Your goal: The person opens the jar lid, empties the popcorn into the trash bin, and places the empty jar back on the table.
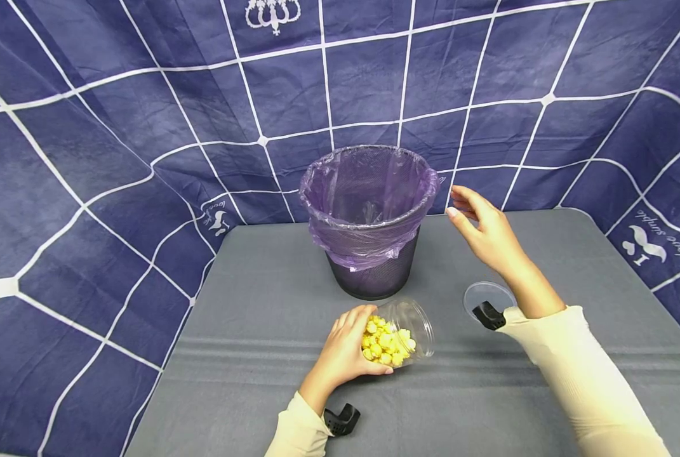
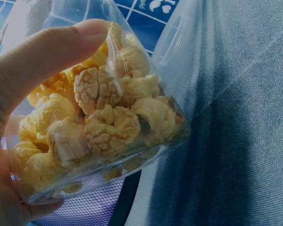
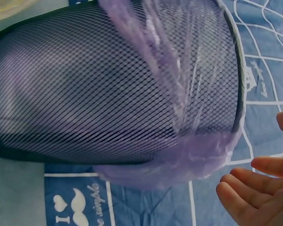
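My left hand [image 1: 345, 346] grips a clear plastic jar [image 1: 420, 317] partly filled with yellow popcorn [image 1: 386, 343]. The jar is tilted, its rim facing right, just in front of the bin. In the left wrist view the thumb [image 2: 52, 52] lies across the jar's side over the popcorn [image 2: 101, 122]. To the right of the bin, my right hand [image 1: 485, 231] is raised with loosely bent fingers and holds nothing. The right wrist view shows its fingers [image 3: 254, 188] apart from the rim of the black mesh bin [image 3: 85, 84].
A black mesh bin [image 1: 368, 279] with a purple plastic liner [image 1: 357, 238] stands at the back middle of the grey table [image 1: 248, 304]. A clear round lid [image 1: 485, 292] lies beneath the right wrist. Blue checked cloth [image 1: 260, 101] hangs behind and at both sides.
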Action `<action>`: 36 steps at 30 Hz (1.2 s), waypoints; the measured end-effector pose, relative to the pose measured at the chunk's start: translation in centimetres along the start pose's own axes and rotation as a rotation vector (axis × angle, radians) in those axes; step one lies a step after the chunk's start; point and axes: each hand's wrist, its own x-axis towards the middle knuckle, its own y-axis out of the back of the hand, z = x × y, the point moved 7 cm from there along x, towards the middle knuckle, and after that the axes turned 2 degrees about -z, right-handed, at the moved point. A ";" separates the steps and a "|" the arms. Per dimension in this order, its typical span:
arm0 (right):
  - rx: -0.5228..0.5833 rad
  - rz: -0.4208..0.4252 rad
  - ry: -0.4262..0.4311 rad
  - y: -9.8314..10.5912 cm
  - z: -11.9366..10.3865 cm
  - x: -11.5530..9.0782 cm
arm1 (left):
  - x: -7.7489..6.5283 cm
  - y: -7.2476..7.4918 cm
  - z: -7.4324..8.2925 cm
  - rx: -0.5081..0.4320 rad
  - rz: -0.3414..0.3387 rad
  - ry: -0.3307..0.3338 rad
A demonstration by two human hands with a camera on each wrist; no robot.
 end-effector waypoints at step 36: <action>0.562 -0.167 -0.419 -3.4 2.8 5.5 | -0.2 0.2 0.0 -0.016 0.043 -0.007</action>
